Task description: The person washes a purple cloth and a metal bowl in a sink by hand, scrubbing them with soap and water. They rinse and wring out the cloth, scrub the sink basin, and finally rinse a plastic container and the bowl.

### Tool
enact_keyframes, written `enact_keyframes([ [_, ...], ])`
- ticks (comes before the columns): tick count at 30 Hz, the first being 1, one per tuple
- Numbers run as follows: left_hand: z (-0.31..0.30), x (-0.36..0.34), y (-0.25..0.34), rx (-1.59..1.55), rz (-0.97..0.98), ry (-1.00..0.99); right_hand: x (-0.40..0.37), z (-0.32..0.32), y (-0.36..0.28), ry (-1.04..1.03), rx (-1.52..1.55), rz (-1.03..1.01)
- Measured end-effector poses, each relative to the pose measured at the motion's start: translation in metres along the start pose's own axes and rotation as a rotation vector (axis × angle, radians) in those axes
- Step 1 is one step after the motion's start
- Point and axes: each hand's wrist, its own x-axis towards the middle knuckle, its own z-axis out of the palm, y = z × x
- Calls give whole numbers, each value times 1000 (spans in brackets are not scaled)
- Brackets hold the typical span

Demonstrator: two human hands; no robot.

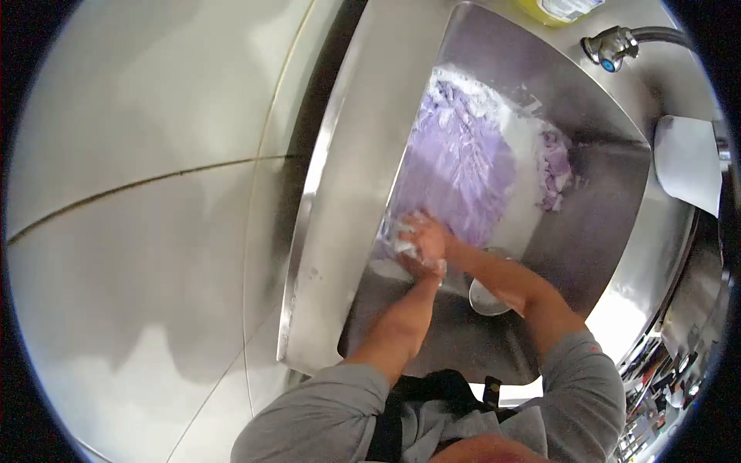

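Observation:
A purple cloth lies spread and wet in the steel sink, streaked with white suds. At its lower left edge my two hands are together. My right hand has its fingers bent over a white, foamy patch; whether that is suds, soap or bunched cloth I cannot make out. Just below it and touching it is my left hand, its fingers mostly hidden under the right hand and the foam. A round clear bowl or lid sits on the sink floor, partly behind my right forearm.
Another bunched purple cloth rests against the sink's right wall. Along the right rim are a faucet and a white rounded object. A yellow bottle stands at the top. Pale tiles cover the left side.

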Motion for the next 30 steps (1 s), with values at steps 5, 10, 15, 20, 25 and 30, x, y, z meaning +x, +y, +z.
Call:
enact_keyframes([
  [5,62,16,-11,-202,-4,499,52,-77,32,366,212,-153],
  [10,45,11,2,-130,-42,425,64,-54,44,154,258,-211],
  [15,56,16,-2,-169,40,553,50,-64,18,412,188,81],
  [20,49,8,1,-158,39,514,47,-78,97,260,128,227],
  [25,15,69,68,-321,761,569,-14,-99,135,881,486,307],
  [30,-52,101,57,108,679,718,-41,-50,131,890,909,675],
])
